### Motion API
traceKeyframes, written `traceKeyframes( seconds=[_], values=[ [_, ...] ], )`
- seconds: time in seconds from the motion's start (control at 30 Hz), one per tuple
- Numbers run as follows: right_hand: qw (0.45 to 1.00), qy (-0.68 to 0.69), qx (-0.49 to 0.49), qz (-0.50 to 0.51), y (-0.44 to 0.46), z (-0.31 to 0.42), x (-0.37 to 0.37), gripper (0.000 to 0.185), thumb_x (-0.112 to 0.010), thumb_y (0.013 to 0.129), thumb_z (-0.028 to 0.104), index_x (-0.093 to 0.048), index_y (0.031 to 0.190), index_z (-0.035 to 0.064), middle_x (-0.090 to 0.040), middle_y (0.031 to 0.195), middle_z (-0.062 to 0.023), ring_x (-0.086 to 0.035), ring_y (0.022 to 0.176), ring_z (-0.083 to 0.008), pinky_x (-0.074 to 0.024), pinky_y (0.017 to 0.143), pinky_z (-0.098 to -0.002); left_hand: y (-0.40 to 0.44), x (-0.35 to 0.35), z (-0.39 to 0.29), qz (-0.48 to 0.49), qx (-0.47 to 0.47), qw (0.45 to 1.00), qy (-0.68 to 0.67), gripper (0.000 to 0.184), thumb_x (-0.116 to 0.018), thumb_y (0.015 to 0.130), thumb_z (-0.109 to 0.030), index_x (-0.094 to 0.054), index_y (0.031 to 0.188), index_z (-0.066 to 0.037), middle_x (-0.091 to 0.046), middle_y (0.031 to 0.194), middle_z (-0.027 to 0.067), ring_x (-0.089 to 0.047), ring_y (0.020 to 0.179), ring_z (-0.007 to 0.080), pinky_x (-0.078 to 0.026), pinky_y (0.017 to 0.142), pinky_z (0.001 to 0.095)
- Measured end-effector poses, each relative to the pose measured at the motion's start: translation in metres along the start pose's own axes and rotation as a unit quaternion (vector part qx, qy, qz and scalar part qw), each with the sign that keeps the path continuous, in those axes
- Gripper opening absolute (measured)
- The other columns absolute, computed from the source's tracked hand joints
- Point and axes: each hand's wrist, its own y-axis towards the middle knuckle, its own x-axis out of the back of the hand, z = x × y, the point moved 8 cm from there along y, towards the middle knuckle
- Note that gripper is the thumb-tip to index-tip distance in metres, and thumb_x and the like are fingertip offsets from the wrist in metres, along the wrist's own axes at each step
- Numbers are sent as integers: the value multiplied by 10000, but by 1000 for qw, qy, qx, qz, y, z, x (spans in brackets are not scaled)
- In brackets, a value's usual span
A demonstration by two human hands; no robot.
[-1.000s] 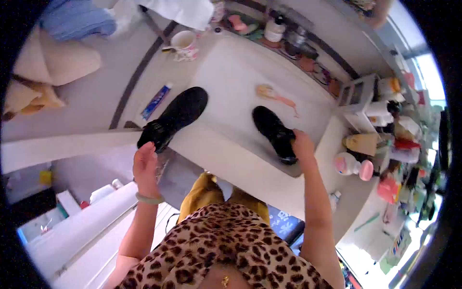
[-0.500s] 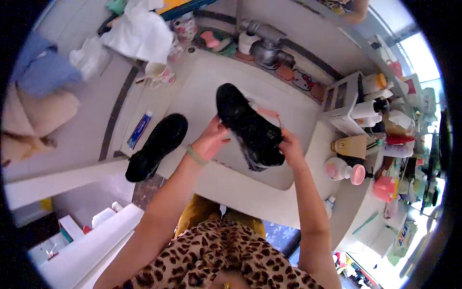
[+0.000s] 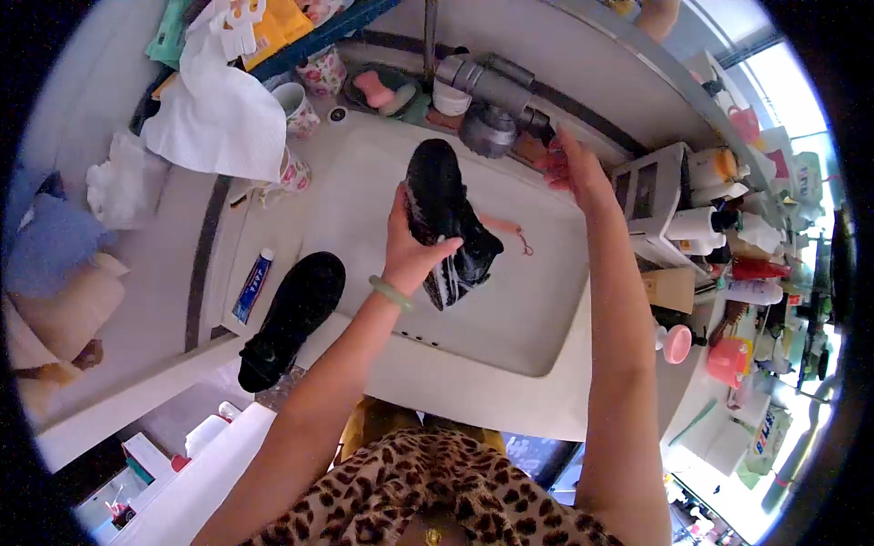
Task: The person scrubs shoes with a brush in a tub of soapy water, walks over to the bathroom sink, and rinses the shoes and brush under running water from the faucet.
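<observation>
A black shoe [image 3: 435,182] with white stripes is held over the white sink [image 3: 519,337] by my left hand [image 3: 412,246], which has a green bracelet at its wrist. My right hand [image 3: 574,168] is raised at the sink's back right, beside the grey faucet [image 3: 492,100], fingers apart and holding nothing. The other black shoe [image 3: 296,314] rests on the counter's left edge, next to a blue toothpaste tube [image 3: 253,286]. A thin pinkish item [image 3: 503,224] lies in the sink, partly hidden by the held shoe.
Floral cups [image 3: 296,109] and a white cloth [image 3: 218,118] are at the back left. A soap dish [image 3: 382,91] sits behind the sink. On the right are a white rack [image 3: 655,205], several bottles and a pink container [image 3: 728,361].
My right hand has let go of the shoe and moved up and back to the faucet. My left hand has taken hold of the shoe, which has turned more upright in view.
</observation>
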Motion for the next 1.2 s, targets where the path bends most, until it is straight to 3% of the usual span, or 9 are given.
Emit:
traceKeyframes(
  seconds=[0.1,0.27,0.33,0.43,0.67,0.73,0.83,1.07,1.2],
  values=[
    [995,-96,-19,-4,11,10,1,467,-471,862,503,-539,899,43,-593,666,-60,-525,515,-117,-418,471,-244,1,3,21,2,9,991,132,1061,-809,517,-130,-189,1367,10,-369,1283,184,-377,1197,293,-299,1017,382],
    [974,-218,43,-48,11,22,-10,393,-487,876,398,-548,827,13,-569,593,-85,-510,456,-140,-430,459,-288,-2,7,45,-1,28,999,46,1084,-821,495,-155,-197,1365,15,-361,1289,200,-365,1212,302,-291,1025,383],
    [832,-484,214,-168,8,32,-6,295,-490,873,278,-564,865,-8,-562,596,-113,-525,465,-174,-440,479,-335,-3,8,43,-1,32,998,50,1072,-816,509,-133,-189,1364,26,-377,1293,186,-381,1205,283,-299,1020,374],
    [781,-495,302,-232,18,21,13,234,-483,860,183,-570,946,-16,-556,601,-129,-536,473,-205,-440,498,-359,-2,3,43,15,83,994,-76,1057,-808,530,-105,-175,1366,33,-390,1290,164,-401,1190,254,-317,1009,361],
    [871,-384,238,-194,18,2,19,292,-480,893,192,-538,1113,9,-546,588,-68,-485,443,-122,-385,418,-278,-3,-7,39,29,124,985,-118,1060,-792,552,-71,-138,1381,12,-391,1288,135,-404,1184,219,-336,999,344],
    [941,-237,151,-185,-26,5,5,361,-470,909,215,-473,1223,36,-523,576,-34,-445,433,-77,-357,391,-242,-7,-8,32,25,128,983,-130,1065,-783,549,-44,-130,1389,-6,-385,1294,132,-394,1193,218,-342,997,342],
    [971,-172,105,-132,-61,-29,-17,416,-492,900,252,-444,1257,44,-594,685,-91,-503,477,-123,-434,463,-264,-14,-5,44,31,116,987,-110,1079,-777,538,-21,-120,1393,-16,-370,1304,134,-385,1200,223,-348,994,343],
    [997,-45,32,-51,-114,-90,-64,400,-474,903,152,-428,1285,44,-537,660,-30,-461,491,-64,-402,456,-212,-6,0,48,-4,103,985,-137,1096,-774,521,-19,-111,1394,-11,-335,1315,145,-381,1200,237,-335,1004,351],
    [998,-10,9,-67,-118,-115,-56,346,-471,898,129,-478,1233,44,-536,661,-30,-457,480,-66,-398,447,-211,13,13,37,-68,28,997,-5,1084,-781,522,-77,-142,1398,-39,-304,1293,187,-316,1215,310,-256,1038,383]
  ],
)
